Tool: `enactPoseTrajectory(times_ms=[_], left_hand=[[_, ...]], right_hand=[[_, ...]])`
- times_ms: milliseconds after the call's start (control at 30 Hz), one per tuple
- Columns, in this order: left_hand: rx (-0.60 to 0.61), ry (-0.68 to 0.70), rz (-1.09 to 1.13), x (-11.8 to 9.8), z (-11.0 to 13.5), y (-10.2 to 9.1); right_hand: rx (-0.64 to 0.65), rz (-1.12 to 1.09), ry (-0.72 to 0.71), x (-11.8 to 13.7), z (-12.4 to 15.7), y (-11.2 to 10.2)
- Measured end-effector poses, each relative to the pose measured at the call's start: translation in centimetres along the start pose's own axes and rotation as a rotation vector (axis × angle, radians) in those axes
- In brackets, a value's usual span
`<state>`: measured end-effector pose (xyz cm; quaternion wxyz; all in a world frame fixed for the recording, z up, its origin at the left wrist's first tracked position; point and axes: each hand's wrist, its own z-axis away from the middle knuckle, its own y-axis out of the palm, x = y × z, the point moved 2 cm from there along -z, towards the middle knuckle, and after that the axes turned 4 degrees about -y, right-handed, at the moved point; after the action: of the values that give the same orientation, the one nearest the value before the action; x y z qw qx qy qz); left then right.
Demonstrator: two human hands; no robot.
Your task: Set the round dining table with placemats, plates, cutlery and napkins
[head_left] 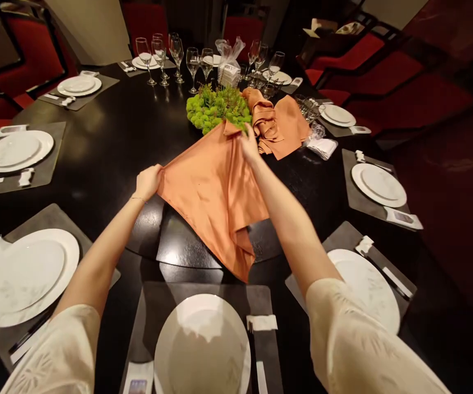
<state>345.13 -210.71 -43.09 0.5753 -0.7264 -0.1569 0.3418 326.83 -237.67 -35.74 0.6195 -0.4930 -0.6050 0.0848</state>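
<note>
An orange satin napkin (203,186) is stretched between my two hands above the dark round table. My left hand (149,181) is closed on its left corner. At the far edge, my right hand (248,143) pinches the cloth near a folded-over corner. The lower right part of the napkin hangs in loose folds toward the table. Just behind it sits a green plant arrangement (215,109). A pile of more orange napkins (281,126) lies to the right of my right hand. Nearest my body, a white plate (202,350) rests on a grey placemat (261,298).
Place settings ring the table, such as a plate (27,273) at left and another plate (379,183) at right. Several wine glasses (193,63) stand at the back, near a plastic-wrapped stack (229,74). Red chairs (401,76) surround the table.
</note>
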Motion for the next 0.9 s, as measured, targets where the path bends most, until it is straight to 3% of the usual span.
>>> enactPoseTrajectory(times_ms=[100, 167, 233, 333, 400, 467, 600, 667, 733, 800, 833, 900], left_hand=[[0.045, -0.044, -0.13, 2.3, -0.9, 4.4], [0.012, -0.035, -0.179, 3.3, -0.8, 5.9], [0.012, 0.052, -0.186, 3.4, 0.2, 6.9], [0.253, 0.391, -0.111, 2.0, 3.3, 8.5], [0.395, 0.571, -0.051, 1.3, 5.5, 9.4], [0.415, 0.63, -0.013, 1.5, 6.8, 9.8], [0.395, 0.689, 0.005, 3.4, 6.8, 10.2], [0.38, 0.712, -0.011, 4.5, 6.2, 10.4], [0.339, 0.723, -0.036, 5.6, 5.7, 10.7], [0.289, 0.729, -0.062, 6.4, 5.5, 10.9], [0.269, 0.731, -0.074, 6.7, 5.5, 10.9], [0.245, 0.739, -0.094, 7.1, 5.7, 11.0]], right_hand=[[0.138, 0.164, -0.073, -4.1, 3.7, 6.1], [0.263, 0.283, -0.078, -6.5, 7.2, 8.4], [0.243, 0.398, 0.145, -9.0, 10.5, 8.9], [0.3, 0.429, 0.559, -12.0, 14.2, 8.3], [0.473, 0.334, 0.633, -13.2, 14.9, 7.9], [0.561, 0.232, 0.609, -14.0, 14.4, 6.7], [0.458, 0.357, 0.651, -16.7, 11.8, 1.3], [0.404, 0.526, 0.762, -18.5, 11.3, -2.0], [0.248, 0.725, 0.869, -19.6, 11.6, -4.6], [0.03, 0.902, 0.803, -19.5, 12.6, -5.8], [-0.031, 0.946, 0.682, -19.0, 13.3, -5.7], [0.066, 0.908, 0.293, -17.3, 15.4, -3.7]])
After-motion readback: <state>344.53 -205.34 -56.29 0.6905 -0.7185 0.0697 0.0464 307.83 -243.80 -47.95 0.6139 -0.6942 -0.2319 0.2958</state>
